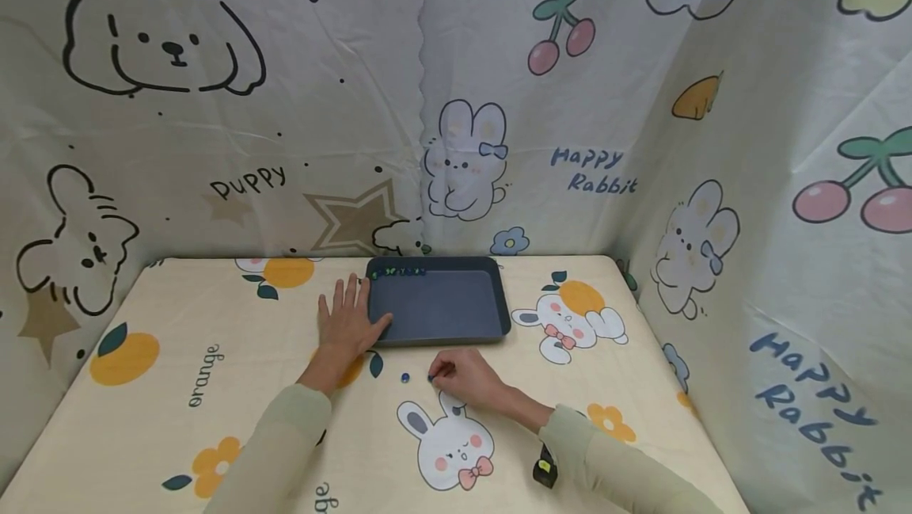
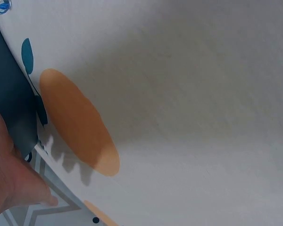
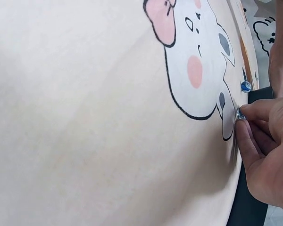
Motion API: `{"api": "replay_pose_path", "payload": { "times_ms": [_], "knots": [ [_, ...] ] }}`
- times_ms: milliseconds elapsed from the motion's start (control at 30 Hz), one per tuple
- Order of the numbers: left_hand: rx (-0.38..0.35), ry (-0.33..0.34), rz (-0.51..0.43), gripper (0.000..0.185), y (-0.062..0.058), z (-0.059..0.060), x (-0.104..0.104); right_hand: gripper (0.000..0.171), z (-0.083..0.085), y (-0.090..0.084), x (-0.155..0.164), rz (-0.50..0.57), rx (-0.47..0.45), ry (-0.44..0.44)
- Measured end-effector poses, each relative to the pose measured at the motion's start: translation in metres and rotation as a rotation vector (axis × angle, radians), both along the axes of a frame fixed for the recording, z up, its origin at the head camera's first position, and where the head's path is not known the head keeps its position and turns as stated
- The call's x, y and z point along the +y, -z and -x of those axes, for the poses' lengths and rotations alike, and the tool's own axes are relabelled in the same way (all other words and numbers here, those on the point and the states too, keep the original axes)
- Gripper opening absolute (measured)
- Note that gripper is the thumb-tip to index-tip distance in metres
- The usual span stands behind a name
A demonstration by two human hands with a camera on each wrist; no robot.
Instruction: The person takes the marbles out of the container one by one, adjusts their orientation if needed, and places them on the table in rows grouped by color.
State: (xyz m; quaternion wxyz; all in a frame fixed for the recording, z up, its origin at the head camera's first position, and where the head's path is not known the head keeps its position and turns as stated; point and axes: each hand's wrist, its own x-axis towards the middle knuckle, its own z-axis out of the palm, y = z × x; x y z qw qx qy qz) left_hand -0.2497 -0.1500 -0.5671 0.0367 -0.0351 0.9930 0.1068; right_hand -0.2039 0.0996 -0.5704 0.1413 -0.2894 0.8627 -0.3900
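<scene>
Head view: we see the left hand (image 1: 347, 322) spread flat on the printed tablecloth (image 1: 214, 387), its fingers against the left rim of the dark tray (image 1: 501, 316), apparently to keep the tray from sliding. The right hand (image 1: 463, 375) lies just in front of the tray, thumb and forefinger closed in a pinch on a small blue bead (image 3: 240, 114), shown more clearly in the right wrist view. A second bead (image 1: 405, 377) rests loose on the cloth just beside it. Along the tray's far rim sits a row of small beads (image 1: 399, 271); we cannot resolve their number.
</scene>
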Motion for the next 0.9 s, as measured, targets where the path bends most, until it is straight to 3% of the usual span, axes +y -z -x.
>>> {"api": "replay_pose_path", "payload": {
  "times_ms": [633,900],
  "knots": [
    [0.015,0.002,-0.007,0.091,0.0,0.001,-0.001,0.012,0.001,0.0,0.001,-0.012,-0.003,0.025],
    [0.007,0.005,-0.024,0.091,0.0,0.0,-0.001,0.004,0.003,-0.011,0.001,0.073,0.1,0.043]
  ]
}}
